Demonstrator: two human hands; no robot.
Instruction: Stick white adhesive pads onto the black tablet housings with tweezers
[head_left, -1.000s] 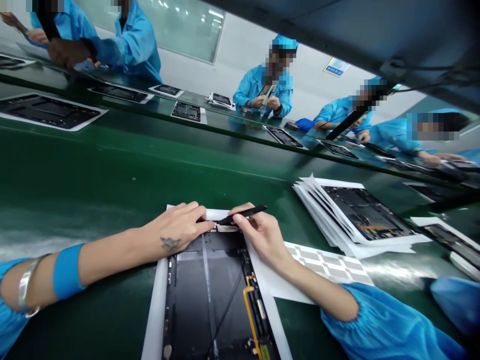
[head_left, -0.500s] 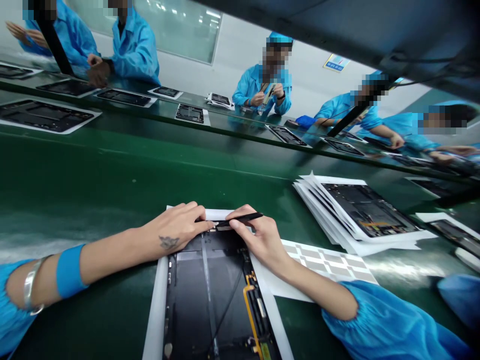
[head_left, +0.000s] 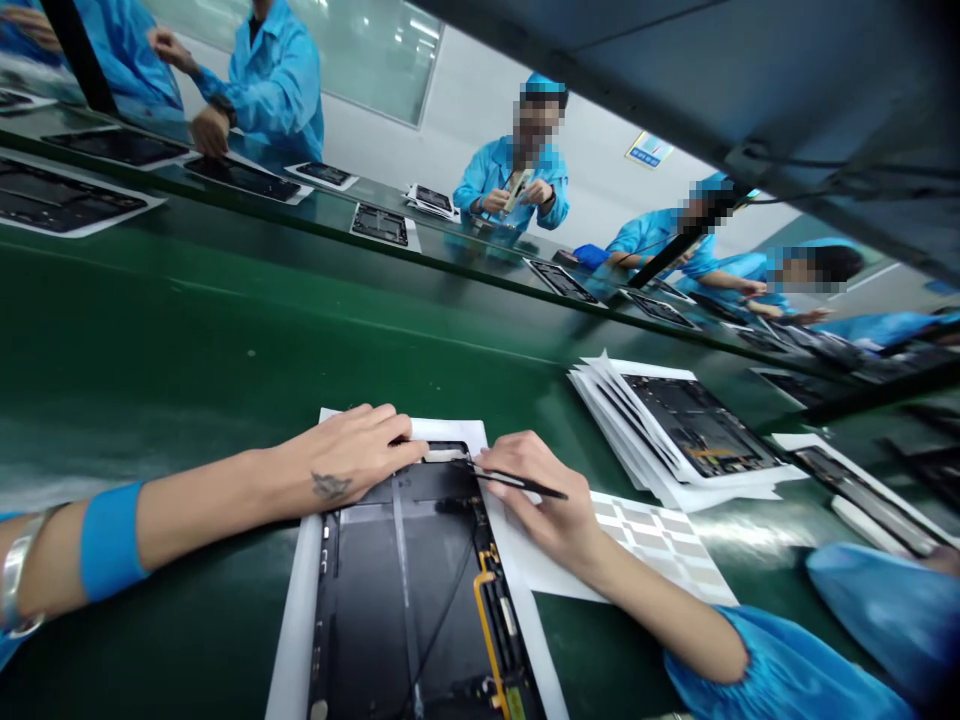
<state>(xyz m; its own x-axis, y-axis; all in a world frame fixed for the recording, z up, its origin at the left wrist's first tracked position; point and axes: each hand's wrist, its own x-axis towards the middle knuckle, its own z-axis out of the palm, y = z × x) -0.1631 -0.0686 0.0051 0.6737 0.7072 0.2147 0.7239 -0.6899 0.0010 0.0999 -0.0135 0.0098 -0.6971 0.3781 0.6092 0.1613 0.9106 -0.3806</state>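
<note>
A black tablet housing [head_left: 375,590] lies on white paper in front of me, with an orange flex cable [head_left: 486,620] along its right inner side. My left hand [head_left: 360,455] is closed on its far left edge, the thumb pressing beside a pale strip [head_left: 445,454] at the top; its other fingertips are partly hidden. My right hand [head_left: 544,490] grips black tweezers [head_left: 525,485] at the housing's far right corner. The tweezers' tips are close to that corner; whether they hold anything cannot be made out.
A stack of housings on paper [head_left: 682,420] stands to the right. A sheet with grey labels [head_left: 660,550] lies by my right forearm. Across the green bench [head_left: 225,330], co-workers in blue work beside more housings. A blue sleeve [head_left: 877,610] is at the right.
My right hand and the tweezers have moved right, from the middle of the housing's top edge to its corner. The pale strip now shows. My left hand stays on the edge.
</note>
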